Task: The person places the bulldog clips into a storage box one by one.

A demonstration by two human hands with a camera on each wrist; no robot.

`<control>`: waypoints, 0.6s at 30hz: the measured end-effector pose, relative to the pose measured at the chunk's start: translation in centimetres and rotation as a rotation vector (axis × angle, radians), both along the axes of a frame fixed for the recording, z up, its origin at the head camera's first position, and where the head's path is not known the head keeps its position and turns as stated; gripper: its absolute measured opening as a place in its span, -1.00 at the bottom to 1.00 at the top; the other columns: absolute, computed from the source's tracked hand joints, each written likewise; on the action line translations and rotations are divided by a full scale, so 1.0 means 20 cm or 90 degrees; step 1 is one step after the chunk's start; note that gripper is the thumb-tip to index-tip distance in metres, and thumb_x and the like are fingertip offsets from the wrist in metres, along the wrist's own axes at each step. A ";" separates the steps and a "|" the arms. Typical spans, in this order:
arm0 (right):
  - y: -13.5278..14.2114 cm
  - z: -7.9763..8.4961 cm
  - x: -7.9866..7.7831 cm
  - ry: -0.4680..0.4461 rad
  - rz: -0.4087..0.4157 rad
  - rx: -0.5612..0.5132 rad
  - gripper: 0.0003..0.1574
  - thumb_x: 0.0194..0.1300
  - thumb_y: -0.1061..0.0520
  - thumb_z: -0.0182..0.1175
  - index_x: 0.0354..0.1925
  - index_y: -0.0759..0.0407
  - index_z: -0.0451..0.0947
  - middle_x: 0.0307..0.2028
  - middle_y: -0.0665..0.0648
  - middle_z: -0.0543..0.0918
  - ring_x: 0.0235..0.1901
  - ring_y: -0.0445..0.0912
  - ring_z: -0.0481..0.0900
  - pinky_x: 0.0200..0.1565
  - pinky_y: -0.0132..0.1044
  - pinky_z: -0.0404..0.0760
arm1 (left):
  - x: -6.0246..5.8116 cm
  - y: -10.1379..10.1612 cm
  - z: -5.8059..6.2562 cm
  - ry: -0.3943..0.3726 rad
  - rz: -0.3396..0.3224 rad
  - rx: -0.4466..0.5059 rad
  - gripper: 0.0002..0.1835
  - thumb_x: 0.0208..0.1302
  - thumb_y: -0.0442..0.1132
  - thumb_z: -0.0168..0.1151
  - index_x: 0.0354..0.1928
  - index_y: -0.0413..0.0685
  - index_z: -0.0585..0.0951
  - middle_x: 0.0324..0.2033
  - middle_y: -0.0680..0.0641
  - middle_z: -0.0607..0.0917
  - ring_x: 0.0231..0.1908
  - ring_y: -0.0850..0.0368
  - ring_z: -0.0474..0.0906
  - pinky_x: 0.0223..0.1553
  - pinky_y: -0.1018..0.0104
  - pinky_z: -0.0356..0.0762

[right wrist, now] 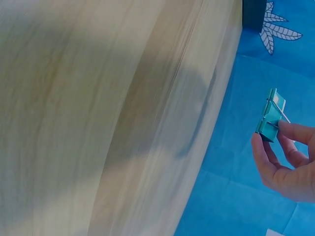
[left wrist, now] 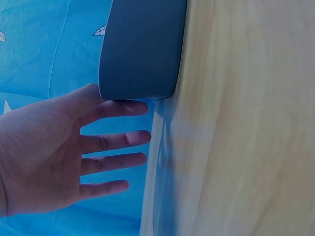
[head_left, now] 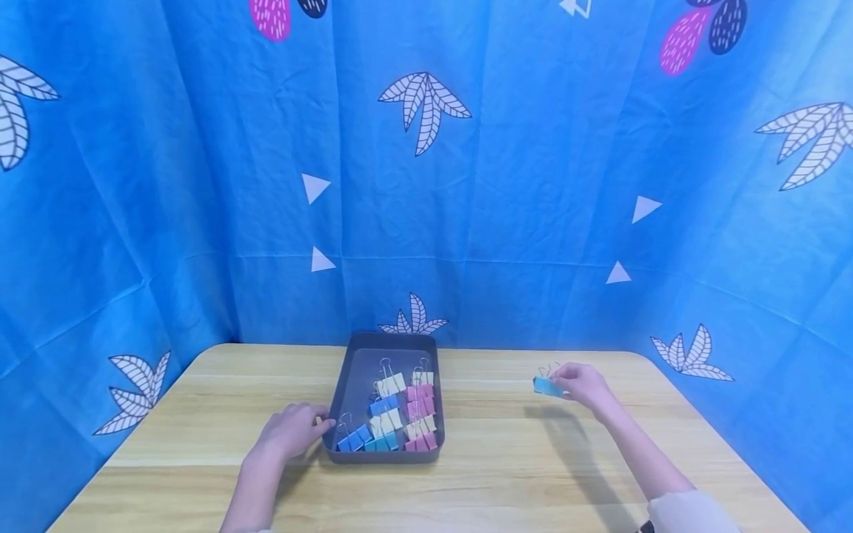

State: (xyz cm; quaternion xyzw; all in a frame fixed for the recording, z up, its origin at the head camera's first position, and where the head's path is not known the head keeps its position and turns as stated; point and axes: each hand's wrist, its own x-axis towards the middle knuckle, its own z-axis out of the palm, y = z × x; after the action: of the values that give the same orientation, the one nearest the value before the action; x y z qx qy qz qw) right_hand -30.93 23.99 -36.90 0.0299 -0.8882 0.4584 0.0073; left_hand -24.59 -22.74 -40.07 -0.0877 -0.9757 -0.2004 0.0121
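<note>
In the head view a dark grey tray (head_left: 340, 377) stands on the table and holds several binder clips in white, pink, blue and teal. My left hand (head_left: 293, 429) is at the tray's left side, fingers stretched out straight. The left wrist view shows that hand (left wrist: 54, 147) with its index finger against the tray's outer wall (left wrist: 140, 49); the thumb tip is hidden there. Off to the right, my right hand (head_left: 583, 385) pinches a teal binder clip (head_left: 548, 386) above the table. Thumb and fingertips grip the clip (right wrist: 270, 115) at one end in the right wrist view.
The pale wooden table (head_left: 493, 474) is bounded at the back and sides by a blue patterned curtain (head_left: 533, 148). Inside the tray the clips lie in rows toward the near and right sides, wire handles up. The right arm's shadow falls on the tabletop.
</note>
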 end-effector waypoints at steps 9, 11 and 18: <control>-0.06 0.01 -0.02 0.006 0.004 -0.007 -0.85 0.21 0.36 0.08 -0.24 0.47 0.48 -0.25 0.30 0.58 -0.21 0.14 0.55 -0.19 -0.15 0.59 | 0.00 -0.01 0.01 0.000 -0.006 -0.007 -0.66 0.22 -0.13 0.17 -0.08 -0.23 0.60 -0.20 -0.21 0.63 -0.15 -0.22 0.50 -0.14 -0.22 0.39; -0.06 0.02 -0.02 0.009 0.003 -0.004 -0.85 0.21 0.36 0.08 -0.24 0.46 0.48 -0.26 0.28 0.59 -0.23 0.12 0.56 -0.20 -0.16 0.59 | 0.00 -0.01 0.01 -0.003 -0.008 -0.007 -0.67 0.23 -0.13 0.16 -0.08 -0.23 0.60 -0.21 -0.21 0.63 -0.15 -0.22 0.50 -0.14 -0.22 0.39; -0.07 0.04 -0.01 0.012 0.003 -0.002 -0.85 0.22 0.36 0.09 -0.24 0.46 0.49 -0.29 0.26 0.59 -0.27 0.08 0.57 -0.21 -0.17 0.60 | -0.01 0.00 0.01 -0.006 -0.013 -0.007 -0.68 0.21 -0.15 0.18 -0.09 -0.24 0.60 -0.21 -0.21 0.63 -0.15 -0.22 0.50 -0.13 -0.23 0.38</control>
State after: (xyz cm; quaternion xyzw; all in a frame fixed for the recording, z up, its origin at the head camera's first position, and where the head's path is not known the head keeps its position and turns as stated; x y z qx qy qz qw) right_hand -31.23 22.57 -36.11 0.0366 -0.8874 0.4593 0.0147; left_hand -24.85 -22.70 -39.78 -0.0964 -0.9759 -0.1957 0.0053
